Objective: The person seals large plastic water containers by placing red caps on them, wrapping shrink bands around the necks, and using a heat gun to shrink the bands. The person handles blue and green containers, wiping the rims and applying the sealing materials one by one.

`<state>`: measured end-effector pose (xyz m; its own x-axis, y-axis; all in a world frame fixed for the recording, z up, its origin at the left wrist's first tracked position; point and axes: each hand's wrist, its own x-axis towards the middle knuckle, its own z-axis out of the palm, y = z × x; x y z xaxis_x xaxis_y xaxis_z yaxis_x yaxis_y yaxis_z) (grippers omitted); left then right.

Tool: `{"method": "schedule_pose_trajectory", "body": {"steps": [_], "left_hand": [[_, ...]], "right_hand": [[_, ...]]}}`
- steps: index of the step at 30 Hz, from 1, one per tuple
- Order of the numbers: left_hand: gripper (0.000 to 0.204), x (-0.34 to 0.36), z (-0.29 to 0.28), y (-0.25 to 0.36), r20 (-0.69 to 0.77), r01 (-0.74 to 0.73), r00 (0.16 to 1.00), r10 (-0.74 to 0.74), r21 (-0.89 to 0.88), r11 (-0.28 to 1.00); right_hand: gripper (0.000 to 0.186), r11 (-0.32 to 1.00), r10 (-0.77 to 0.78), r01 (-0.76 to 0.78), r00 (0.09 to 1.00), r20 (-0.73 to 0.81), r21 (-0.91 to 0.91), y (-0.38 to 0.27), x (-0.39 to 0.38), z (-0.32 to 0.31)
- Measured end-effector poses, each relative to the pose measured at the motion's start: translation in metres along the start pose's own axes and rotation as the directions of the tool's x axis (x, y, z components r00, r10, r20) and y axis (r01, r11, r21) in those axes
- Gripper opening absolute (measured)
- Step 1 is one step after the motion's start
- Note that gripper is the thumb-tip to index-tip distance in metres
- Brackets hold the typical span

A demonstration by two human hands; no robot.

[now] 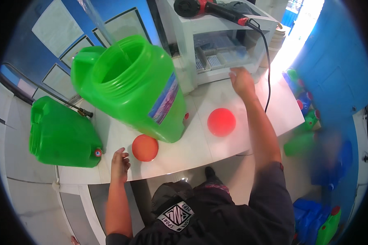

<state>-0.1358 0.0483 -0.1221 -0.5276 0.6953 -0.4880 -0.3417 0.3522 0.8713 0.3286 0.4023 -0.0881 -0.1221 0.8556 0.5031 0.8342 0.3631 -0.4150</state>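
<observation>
A large green jug [147, 102] stands uncapped on the white counter [196, 151], a clear stream or tube running into its wide mouth. A smaller green jug [65, 134] stands to its left. My left hand [120, 163] is empty, fingers loosely bent and apart, beside a red lid [145, 148]. My right hand [243, 83] has its fingers curled near the lower front of the white cabinet [202, 77]; what they hold, if anything, I cannot make out. A second red lid [221, 121] lies left of my right forearm.
A black-and-red tool [204, 8] rests on the cabinet, its cord hanging down across the counter. White buckets [276, 45] stand behind. Blue and green jugs [323, 220] line the floor at the right along a blue wall [323, 90]. A thin black hose [69, 102] lies along the back.
</observation>
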Motion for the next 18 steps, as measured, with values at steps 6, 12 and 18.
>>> {"method": "schedule_pose_trajectory", "body": {"steps": [6,12,18], "left_hand": [[0.048,-0.085,0.055,0.011,0.187,-0.089,0.982,0.001,0.462,0.883],[0.050,-0.127,0.066,0.025,0.306,-0.064,0.950,-0.057,0.371,0.926],[0.047,-0.128,0.079,0.031,0.433,-0.151,0.902,-0.003,0.321,0.935]], "right_hand": [[0.040,0.898,0.031,0.048,0.985,0.172,-0.438,0.043,0.100,0.040],[0.043,0.823,0.212,-0.006,0.931,0.298,-0.568,0.040,0.131,0.049],[0.030,0.889,0.175,-0.097,0.975,0.137,-0.448,0.037,0.120,0.032]]}}
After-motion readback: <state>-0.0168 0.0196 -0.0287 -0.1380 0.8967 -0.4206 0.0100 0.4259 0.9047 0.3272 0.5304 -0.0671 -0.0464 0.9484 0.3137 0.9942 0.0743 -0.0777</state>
